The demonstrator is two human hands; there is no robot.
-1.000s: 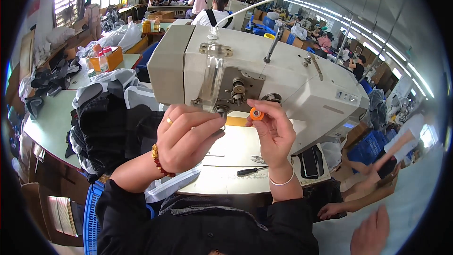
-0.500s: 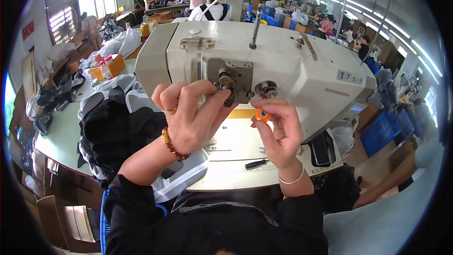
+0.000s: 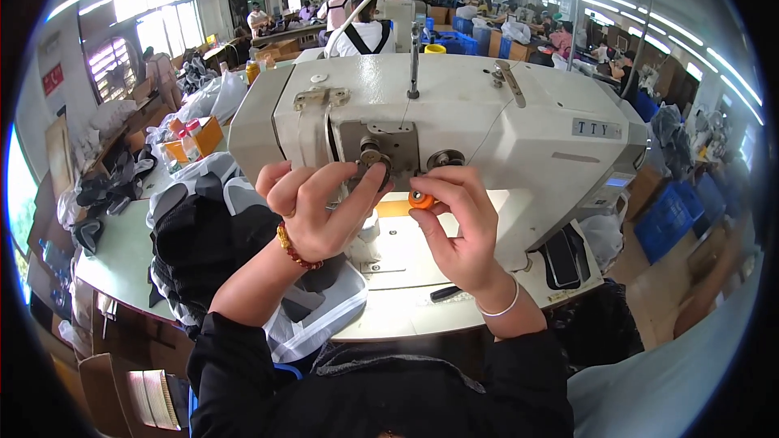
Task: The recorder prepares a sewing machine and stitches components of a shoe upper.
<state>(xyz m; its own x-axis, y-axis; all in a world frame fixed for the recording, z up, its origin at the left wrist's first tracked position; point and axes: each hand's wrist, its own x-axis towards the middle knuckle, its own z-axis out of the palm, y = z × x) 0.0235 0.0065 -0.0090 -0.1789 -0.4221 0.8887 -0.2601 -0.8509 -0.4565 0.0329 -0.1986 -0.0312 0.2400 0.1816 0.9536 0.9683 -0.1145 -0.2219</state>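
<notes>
A white sewing machine [image 3: 471, 81] stands before me, with a grey metal plate [image 3: 398, 142] on its front that carries a thread tension assembly [image 3: 371, 154]. My left hand [image 3: 320, 209] is at this assembly, thumb and forefinger closed on its round dark part; the fingers partly hide it. Just to the right, my right hand [image 3: 462, 231] pinches a small round orange piece [image 3: 420, 199] with a metal centre. The orange piece is held up below a second round metal tension disc [image 3: 445, 159], apart from it. Its far side is hidden.
On the table's left lies a heap of black and white fabric pieces [image 3: 211, 235]. A dark-handled tool [image 3: 445, 294] lies near my right wrist, and a phone-like black object [image 3: 561, 259] farther right. Blue crates [image 3: 661, 219] stand on the floor; a person [image 3: 369, 32] sits beyond the machine.
My view has shifted, so the machine appears lower and more to the left. The orange piece has turned slightly in my right fingers, and my left fingers have shifted at the tension assembly.
</notes>
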